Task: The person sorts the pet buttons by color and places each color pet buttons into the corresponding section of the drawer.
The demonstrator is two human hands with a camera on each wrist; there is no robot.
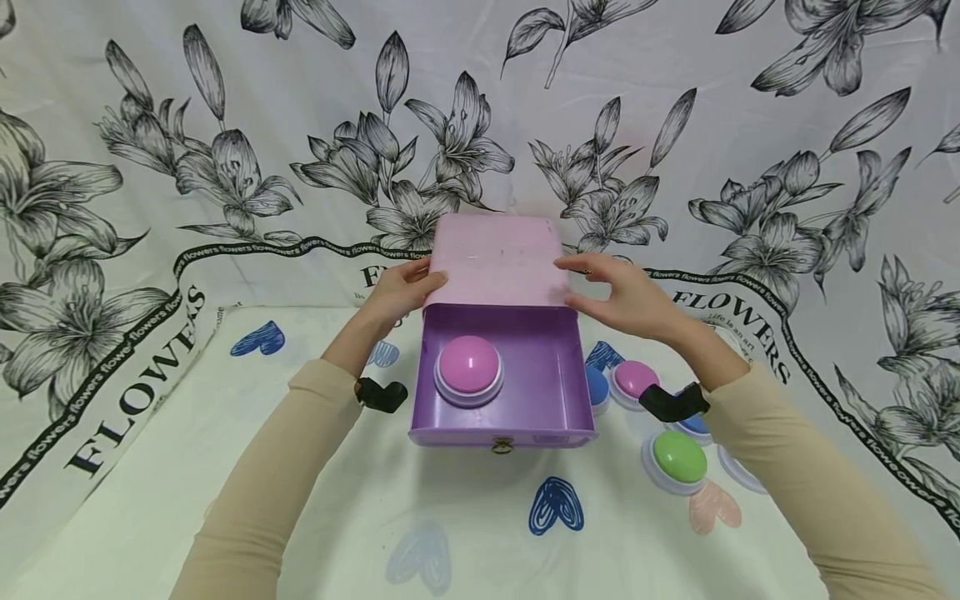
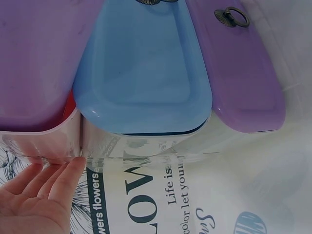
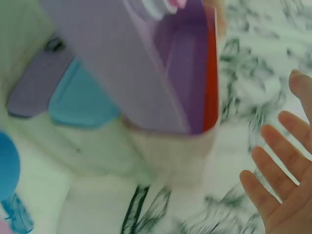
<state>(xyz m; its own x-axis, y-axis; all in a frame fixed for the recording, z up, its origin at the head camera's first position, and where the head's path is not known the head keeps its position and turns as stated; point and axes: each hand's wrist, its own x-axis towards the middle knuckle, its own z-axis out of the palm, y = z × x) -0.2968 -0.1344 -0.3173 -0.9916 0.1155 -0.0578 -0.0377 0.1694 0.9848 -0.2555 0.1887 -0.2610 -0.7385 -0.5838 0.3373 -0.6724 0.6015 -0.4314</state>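
A small chest of drawers with a pale pink top (image 1: pixel 498 260) stands in the middle of the head view. Its upper purple drawer (image 1: pixel 540 375) is pulled out toward me. Inside, on the left, lies a pink dome push button (image 1: pixel 468 367) on a white base. My left hand (image 1: pixel 405 290) touches the chest's left side with straight fingers, its thumb at the top's edge. At the right side is my right hand (image 1: pixel 626 296), fingers spread; the right wrist view shows the right hand (image 3: pixel 287 161) apart from the chest, holding nothing.
Under the open drawer are a light blue drawer (image 2: pixel 146 63) and another purple drawer (image 2: pixel 243 73), both with ring pulls. To the right lie several push buttons, among them a green button (image 1: pixel 678 457) and a smaller-looking pink button (image 1: pixel 635 379). A floral cloth (image 1: pixel 247 108) hangs behind.
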